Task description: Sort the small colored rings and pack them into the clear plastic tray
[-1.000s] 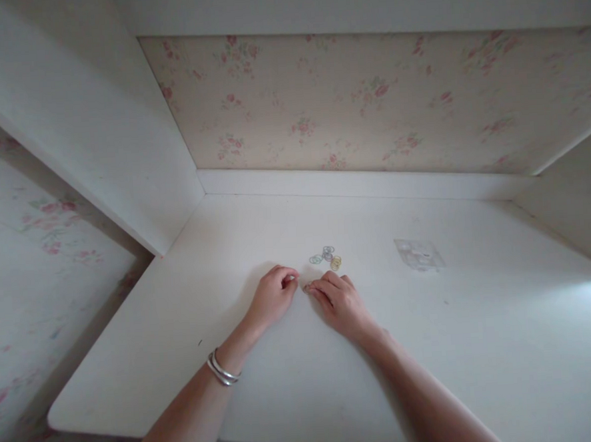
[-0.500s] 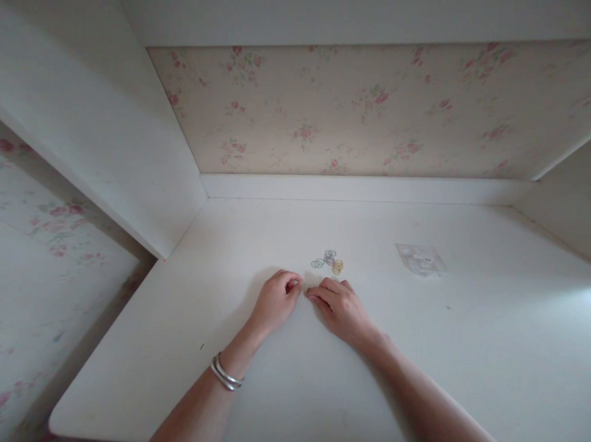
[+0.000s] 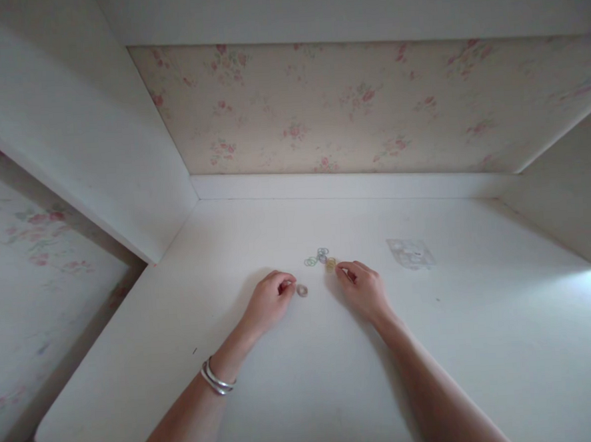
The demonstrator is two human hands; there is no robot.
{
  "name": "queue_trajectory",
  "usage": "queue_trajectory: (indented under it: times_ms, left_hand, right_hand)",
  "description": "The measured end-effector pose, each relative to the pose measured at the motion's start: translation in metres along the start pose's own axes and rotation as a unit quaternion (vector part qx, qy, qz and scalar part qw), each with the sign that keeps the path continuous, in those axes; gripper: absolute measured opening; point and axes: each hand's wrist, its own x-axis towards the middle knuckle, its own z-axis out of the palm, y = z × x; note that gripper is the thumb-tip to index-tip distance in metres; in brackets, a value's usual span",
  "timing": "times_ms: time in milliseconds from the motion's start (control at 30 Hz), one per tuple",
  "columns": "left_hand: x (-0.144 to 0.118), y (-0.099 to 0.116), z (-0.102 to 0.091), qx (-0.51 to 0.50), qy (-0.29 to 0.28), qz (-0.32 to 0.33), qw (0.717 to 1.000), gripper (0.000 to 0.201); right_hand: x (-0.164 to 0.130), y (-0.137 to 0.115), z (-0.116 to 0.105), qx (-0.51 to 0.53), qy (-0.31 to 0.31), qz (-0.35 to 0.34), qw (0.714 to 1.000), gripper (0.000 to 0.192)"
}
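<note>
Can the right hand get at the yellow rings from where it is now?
Probably yes: the right hand has its fingertips right at the near side of the yellow rings. The grey rings and green rings lie to their left, out of its way.

Got left forearm (image 3: 196, 400) and right forearm (image 3: 435, 379) angled inward from below. Got left hand (image 3: 269, 301) curled, fingers (image 3: 283, 276) bent toward thumb (image 3: 287, 293); same for right hand (image 3: 366, 290), set apart. Can't confirm pinch contact on either.
</note>
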Motion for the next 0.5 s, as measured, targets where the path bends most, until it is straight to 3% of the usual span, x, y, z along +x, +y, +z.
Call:
queue_trajectory:
  times_ms: [233,500]
  left_hand:
    - [-0.001,0.001,0.001,-0.005,0.003,0.001,1.000,0.016]
    - [-0.001,0.002,0.000,-0.006,-0.002,0.000,1.000,0.017]
  right_hand:
    - [-0.005,-0.005,0.005,-0.083,-0.055,-0.047,0.994,0.026]
    - [-0.003,-0.010,0.002,-0.096,-0.067,-0.006,0.993,0.025]
